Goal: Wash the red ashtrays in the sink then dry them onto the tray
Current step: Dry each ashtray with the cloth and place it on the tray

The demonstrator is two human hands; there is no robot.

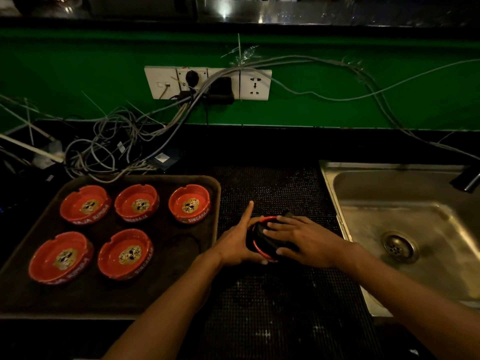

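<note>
Between the tray and the sink, on a black mesh mat, a red ashtray (255, 247) shows only its rim. My left hand (237, 242) grips its left side, with the index finger sticking up. A dark cloth (267, 241) fills the ashtray's bowl, and my right hand (301, 239) presses on it with flat fingers. Several more red ashtrays stand upright on the dark tray (166, 287) at the left, among them one at the back right (189, 203) and one at the front (125, 253).
A steel sink (420, 216) with a round drain (398, 246) lies at the right, a dark tap (466, 179) over its far corner. Tangled cables (117, 146) and a wall socket strip (207, 83) fill the back left. The black mesh mat (272, 307) covers the counter's middle.
</note>
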